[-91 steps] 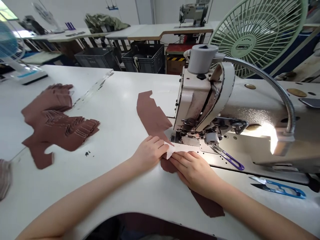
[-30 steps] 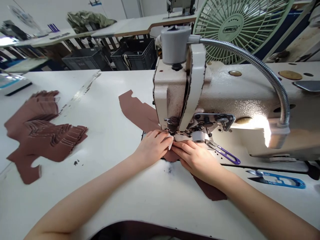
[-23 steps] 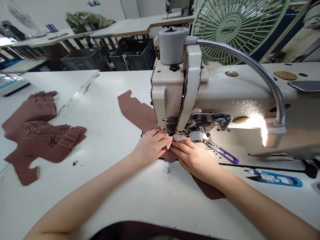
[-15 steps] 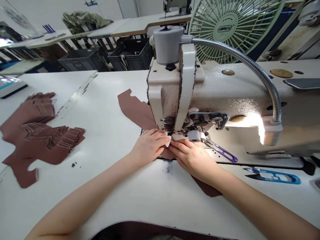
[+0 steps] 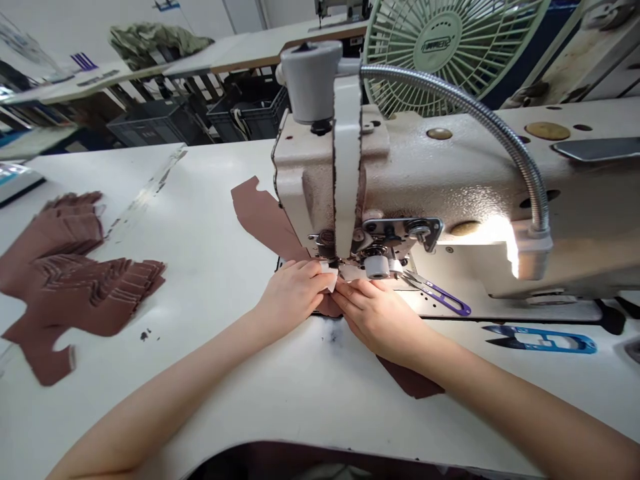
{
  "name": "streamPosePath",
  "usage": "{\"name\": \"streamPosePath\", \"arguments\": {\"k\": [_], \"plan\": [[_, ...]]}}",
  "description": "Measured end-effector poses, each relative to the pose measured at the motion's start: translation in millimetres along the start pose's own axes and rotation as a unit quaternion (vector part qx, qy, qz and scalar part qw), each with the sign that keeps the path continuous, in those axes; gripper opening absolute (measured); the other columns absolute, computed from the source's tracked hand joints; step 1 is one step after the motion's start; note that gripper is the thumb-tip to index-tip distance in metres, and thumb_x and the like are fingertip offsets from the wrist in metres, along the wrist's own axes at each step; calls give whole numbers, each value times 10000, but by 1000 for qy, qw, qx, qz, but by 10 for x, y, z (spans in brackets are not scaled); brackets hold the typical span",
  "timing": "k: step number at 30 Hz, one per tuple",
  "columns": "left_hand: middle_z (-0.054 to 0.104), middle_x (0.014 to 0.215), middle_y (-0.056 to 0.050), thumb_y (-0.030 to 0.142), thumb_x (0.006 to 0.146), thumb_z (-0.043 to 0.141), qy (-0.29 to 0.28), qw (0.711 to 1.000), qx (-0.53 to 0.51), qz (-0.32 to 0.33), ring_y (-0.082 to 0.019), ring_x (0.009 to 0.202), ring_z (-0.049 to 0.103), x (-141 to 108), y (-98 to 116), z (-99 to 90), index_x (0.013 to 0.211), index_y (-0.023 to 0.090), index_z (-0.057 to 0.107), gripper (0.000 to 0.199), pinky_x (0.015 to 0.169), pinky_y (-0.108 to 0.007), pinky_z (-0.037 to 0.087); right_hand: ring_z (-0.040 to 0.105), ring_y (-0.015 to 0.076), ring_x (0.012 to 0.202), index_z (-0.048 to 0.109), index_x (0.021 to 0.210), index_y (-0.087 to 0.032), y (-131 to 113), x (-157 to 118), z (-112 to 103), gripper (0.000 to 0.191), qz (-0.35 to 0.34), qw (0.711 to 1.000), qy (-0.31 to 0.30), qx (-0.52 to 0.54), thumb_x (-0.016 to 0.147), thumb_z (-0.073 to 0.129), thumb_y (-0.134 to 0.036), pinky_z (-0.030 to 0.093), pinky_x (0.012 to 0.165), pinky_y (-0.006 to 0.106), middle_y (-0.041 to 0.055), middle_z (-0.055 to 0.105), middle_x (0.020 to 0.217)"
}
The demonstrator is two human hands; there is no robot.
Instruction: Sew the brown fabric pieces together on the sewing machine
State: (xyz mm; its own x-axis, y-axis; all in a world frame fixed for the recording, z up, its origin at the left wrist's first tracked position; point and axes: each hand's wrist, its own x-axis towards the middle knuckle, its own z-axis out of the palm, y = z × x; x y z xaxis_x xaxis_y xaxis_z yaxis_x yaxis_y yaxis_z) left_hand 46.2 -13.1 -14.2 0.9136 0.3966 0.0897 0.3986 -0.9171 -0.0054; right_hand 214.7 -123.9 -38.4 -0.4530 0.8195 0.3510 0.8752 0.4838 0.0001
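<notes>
A brown fabric piece (image 5: 267, 217) lies under the head of the sewing machine (image 5: 325, 180), its far end sticking out at the left and its near end below my right wrist. My left hand (image 5: 290, 293) is closed beside the needle area, thumb and forefinger pinching a small white piece (image 5: 329, 275). Right of it, my right hand (image 5: 377, 317) lies on the brown piece with fingers stretched out, their tips close to my left thumb. The machine and my fingers hide the needle point and part of the fabric.
Stacked brown pieces (image 5: 75, 280) lie at the left. Purple thread snips (image 5: 445, 299) rest on the machine bed, blue snips (image 5: 555, 340) on the table at right. A lamp (image 5: 533, 250) on a bendable metal arm lights the bed. Behind stands a green fan (image 5: 440, 47).
The whole view has shifted, so the machine appears a little further left. Both hands stay at the fabric near the needle area, with hardly any change of pose.
</notes>
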Motion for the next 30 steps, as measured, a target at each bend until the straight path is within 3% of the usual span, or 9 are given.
{"name": "streamPosePath", "arguments": {"k": [7,14,18,22,25,30], "plan": [[608,872,-34,81,800,471,-85,996,26,10,-189,781,589,98,45,-229,878,197,599,189,709,-314,443,460,286,957,546,1255,-24,-53,37,-105,452,41,994,-76,66,865,440,-226,423,757,418,195,609,1161],[634,859,-47,53,813,431,-107,994,24,-2,-195,762,593,181,93,-336,837,183,616,228,693,-314,434,480,295,919,560,1208,-33,-256,134,-50,396,103,992,-69,6,906,442,-260,410,679,411,188,626,1073],[627,801,-43,79,839,432,-118,993,8,-13,-192,740,586,209,122,-403,774,173,607,209,671,-301,421,518,297,1010,590,1139,-54,-363,195,-21,308,127,989,-35,59,902,465,-206,451,772,416,180,629,1118],[601,722,-43,73,823,455,-131,991,1,-16,-185,653,564,233,116,-347,723,164,582,185,611,-292,393,548,288,1081,645,916,-74,-411,186,1,222,113,985,3,132,859,432,-105,482,833,380,172,661,1060],[577,674,-50,54,786,456,-103,994,15,-13,-183,582,531,246,99,-214,686,157,560,177,555,-296,359,555,296,1108,639,789,-90,-411,158,26,220,106,983,32,144,827,424,-70,494,823,364,195,661,1074],[525,601,-22,48,769,460,-84,996,22,-5,-172,560,510,221,96,-156,659,170,557,191,581,-299,377,579,288,1049,666,839,-89,-380,157,75,248,94,983,29,153,801,422,-63,500,799,369,159,692,981]]}}
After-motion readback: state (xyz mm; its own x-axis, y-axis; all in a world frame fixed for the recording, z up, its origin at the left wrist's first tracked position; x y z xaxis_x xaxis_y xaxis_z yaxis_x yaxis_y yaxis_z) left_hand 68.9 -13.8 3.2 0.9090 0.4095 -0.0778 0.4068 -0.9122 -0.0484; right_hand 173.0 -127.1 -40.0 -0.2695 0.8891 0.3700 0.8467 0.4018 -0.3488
